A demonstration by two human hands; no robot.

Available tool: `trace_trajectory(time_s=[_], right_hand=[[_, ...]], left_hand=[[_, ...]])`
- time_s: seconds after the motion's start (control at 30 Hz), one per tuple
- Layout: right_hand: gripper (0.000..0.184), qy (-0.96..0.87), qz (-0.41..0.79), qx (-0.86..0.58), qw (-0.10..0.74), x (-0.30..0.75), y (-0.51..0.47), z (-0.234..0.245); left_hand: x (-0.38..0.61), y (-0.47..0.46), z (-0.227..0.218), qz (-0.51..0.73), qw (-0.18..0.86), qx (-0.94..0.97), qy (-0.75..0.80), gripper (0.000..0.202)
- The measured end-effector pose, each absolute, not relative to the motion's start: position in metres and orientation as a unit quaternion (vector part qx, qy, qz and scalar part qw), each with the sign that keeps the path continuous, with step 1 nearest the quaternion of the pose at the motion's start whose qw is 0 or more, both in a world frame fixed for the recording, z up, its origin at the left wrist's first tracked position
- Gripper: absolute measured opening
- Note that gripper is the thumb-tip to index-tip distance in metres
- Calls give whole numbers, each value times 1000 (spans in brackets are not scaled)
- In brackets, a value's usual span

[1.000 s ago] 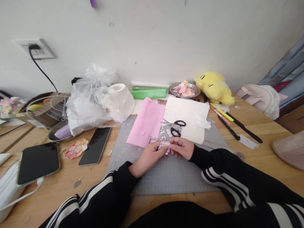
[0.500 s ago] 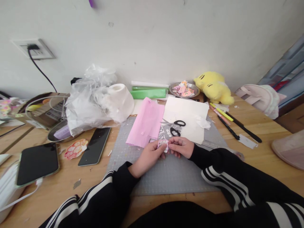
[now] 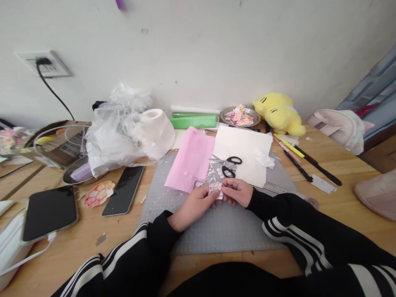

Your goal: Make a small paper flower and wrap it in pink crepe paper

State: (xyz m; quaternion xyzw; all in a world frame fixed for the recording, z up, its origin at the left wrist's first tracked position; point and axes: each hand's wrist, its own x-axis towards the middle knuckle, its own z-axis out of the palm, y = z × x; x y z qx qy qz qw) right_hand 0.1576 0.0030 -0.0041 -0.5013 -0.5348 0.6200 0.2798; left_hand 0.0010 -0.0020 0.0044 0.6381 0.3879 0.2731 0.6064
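Note:
Between my two hands is a small pink-and-white patterned paper piece [image 3: 215, 188] with dark outlines. My left hand [image 3: 198, 202] pinches its left side, thumb on top. At its right edge, the fingers of my right hand [image 3: 237, 192] are closed on it too; the fingertips are partly hidden. Just beyond lie scissors [image 3: 229, 166] with black handles, blades pointing left, over white paper scraps [image 3: 213, 170]. A pink sheet [image 3: 191, 159] lies to the left of them and a cream sheet [image 3: 243, 152] behind. All this rests on a grey cutting mat [image 3: 229, 231].
At the left are two phones [image 3: 51, 212] [image 3: 123, 192], a flower-like paper cutout [image 3: 99, 194] and a plastic bag [image 3: 108, 136] beside a white paper roll [image 3: 157, 134]. A metal dish of cutouts [image 3: 256, 119], a yellow plush toy [image 3: 280, 113] and several pens [image 3: 291, 146] are at the back right.
The patterned paper piece has shifted slightly right and shows more of its face between my fingers. Both hands stay closed on it; the other things have not moved.

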Motion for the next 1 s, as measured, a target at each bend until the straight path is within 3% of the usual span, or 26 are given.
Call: trace_trajectory(time_s=[0.33, 0.73, 1.0], right_hand=[[28, -541, 626, -487, 279, 158, 6, -5], [17, -535, 627, -497, 271, 158, 6, -4], [20, -547, 629, -482, 270, 158, 6, -6]], left_hand=[[1, 0, 1, 291, 592, 607, 444, 27], [2, 1, 0, 289, 598, 606, 437, 28], [1, 0, 0, 285, 596, 612, 435, 29]])
